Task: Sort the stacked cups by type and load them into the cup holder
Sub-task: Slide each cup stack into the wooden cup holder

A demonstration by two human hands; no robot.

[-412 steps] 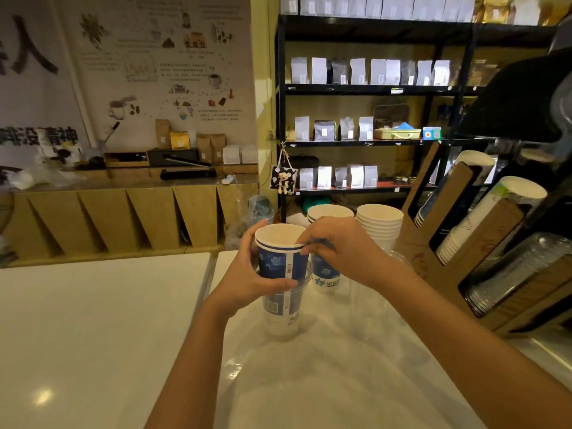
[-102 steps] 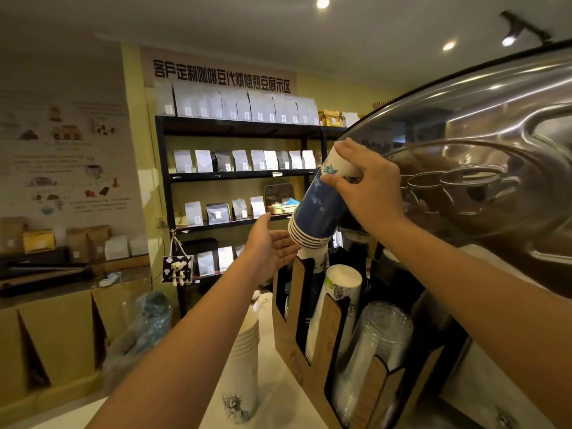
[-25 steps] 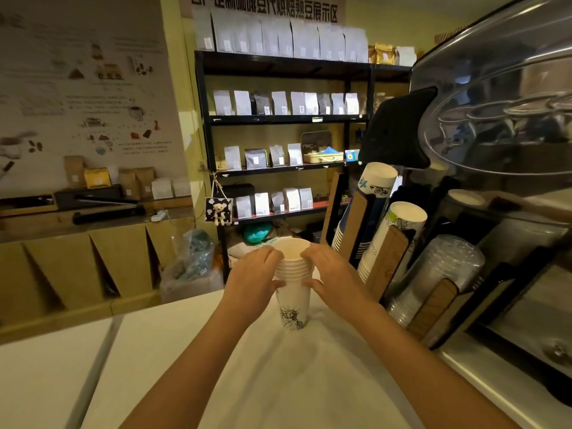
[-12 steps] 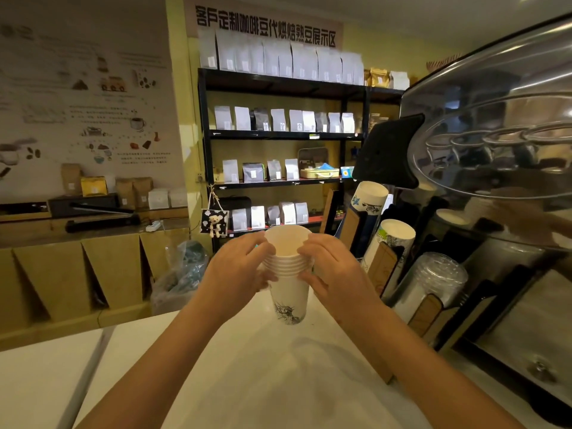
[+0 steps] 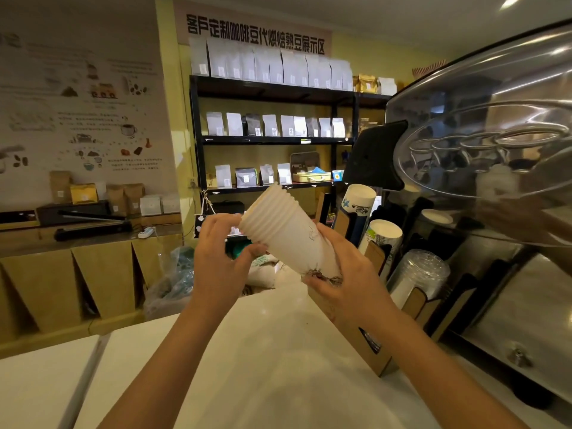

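I hold the white cup stack (image 5: 288,233) tilted, right hand (image 5: 346,283) gripping its base, left hand (image 5: 221,252) pinching near the rims; cup holder (image 5: 376,258) has blue, patterned and clear stacks loaded, this one left.

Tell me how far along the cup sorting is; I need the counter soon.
Done: blue cups, green-print cups and clear cups sit in the cardboard holder. In hand: the white stack, tilted, held by the left hand and right hand. Left: slotting it in.
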